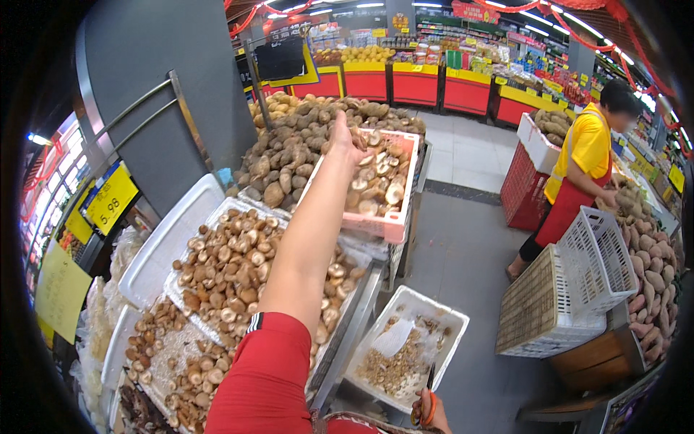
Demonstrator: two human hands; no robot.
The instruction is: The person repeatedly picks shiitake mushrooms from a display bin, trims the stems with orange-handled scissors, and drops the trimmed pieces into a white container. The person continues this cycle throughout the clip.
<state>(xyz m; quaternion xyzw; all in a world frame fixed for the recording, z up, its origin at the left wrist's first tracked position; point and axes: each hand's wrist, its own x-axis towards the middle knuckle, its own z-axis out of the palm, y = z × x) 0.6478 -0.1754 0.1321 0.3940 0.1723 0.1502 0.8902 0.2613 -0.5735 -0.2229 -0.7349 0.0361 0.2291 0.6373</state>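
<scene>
My left arm reaches forward, with my left hand [348, 142] at the far left of a pink plastic crate [404, 221] of shiitake mushrooms [379, 176]. Its fingers bend down by the mushrooms, partly hidden, so a grip cannot be made out. At the bottom edge my right hand [434, 415] holds scissors [431, 380] with orange handles, blades pointing up. Beyond the blades lies a white foam box [454, 336] with mushroom stem scraps [382, 369] and a piece of white foam netting. Under my left arm, more shiitake [233, 260] fill white foam trays.
Taro-like roots [293, 163] are heaped behind the crate. A metal counter edge [352, 325] runs between trays and foam box. To the right, a co-worker [580, 157] stands at a produce stand near white plastic crates [547, 309]. Price signs [111, 198] stand left.
</scene>
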